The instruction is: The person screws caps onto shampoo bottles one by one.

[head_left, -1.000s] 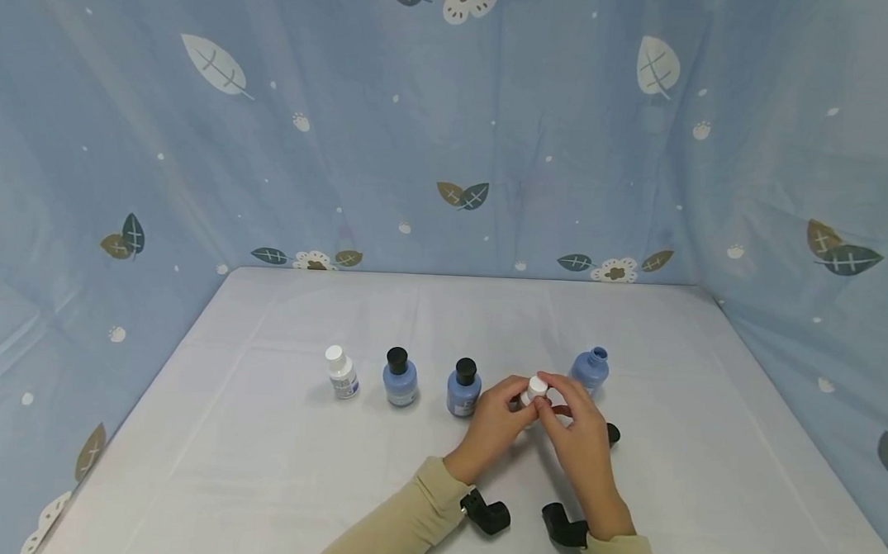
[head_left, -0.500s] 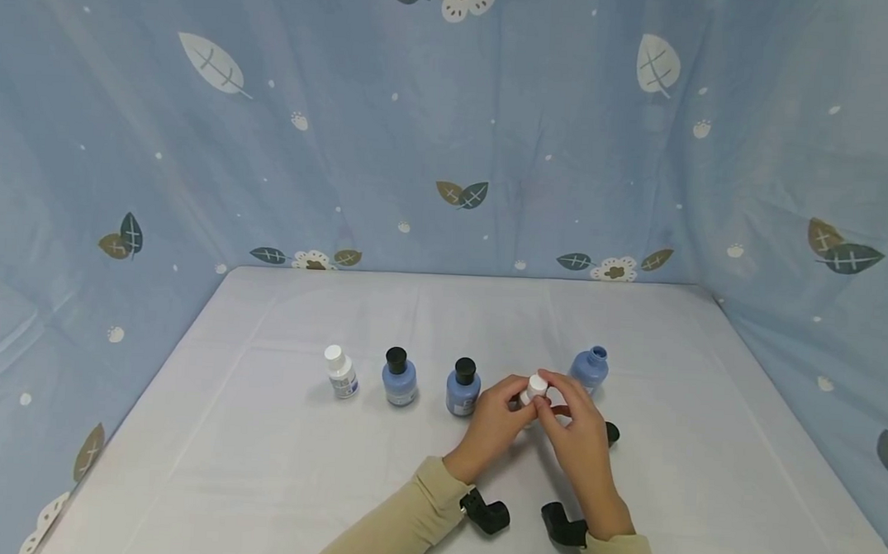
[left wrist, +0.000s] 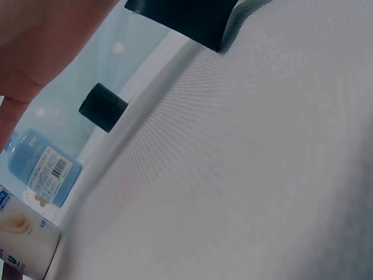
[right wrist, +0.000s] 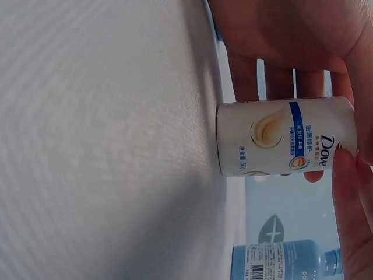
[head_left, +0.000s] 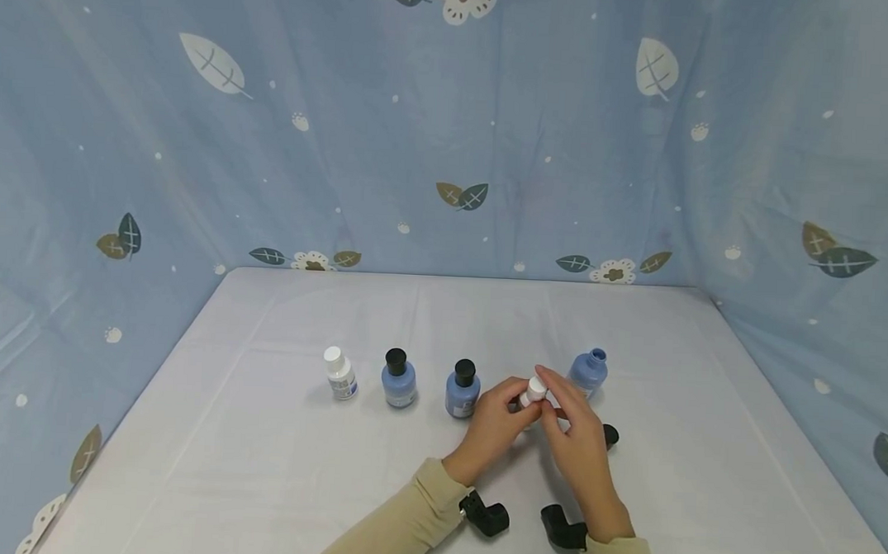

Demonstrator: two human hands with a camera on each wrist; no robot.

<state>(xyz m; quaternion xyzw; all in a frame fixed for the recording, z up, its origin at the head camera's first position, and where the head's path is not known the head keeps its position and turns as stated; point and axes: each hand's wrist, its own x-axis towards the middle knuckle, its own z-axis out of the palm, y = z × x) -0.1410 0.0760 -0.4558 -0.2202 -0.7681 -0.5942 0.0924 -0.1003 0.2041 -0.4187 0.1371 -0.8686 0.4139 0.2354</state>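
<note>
A small white Dove bottle (right wrist: 274, 137) stands on the table, in front of the body. My left hand (head_left: 496, 416) grips its body, with fingers wrapped behind it in the right wrist view. At its top, my right hand (head_left: 574, 431) holds the white cap (head_left: 537, 388) between thumb and index finger. The cap lies outside the right wrist view. Close behind the right hand is a blue bottle (head_left: 589, 372) with its neck uncovered. A loose black cap (left wrist: 104, 108) lies on the table beside the right hand, partly hidden by it in the head view.
Two blue bottles with black caps, one nearer (head_left: 463, 389) and one farther left (head_left: 399, 379), stand left of the hands. A white-capped white bottle (head_left: 341, 375) ends that row. Patterned blue cloth (head_left: 450, 128) surrounds the white table (head_left: 257, 467).
The right index finger has shifted slightly higher at the cap, and the right thumb has moved a little. The left hand and the bottle stay in place.
</note>
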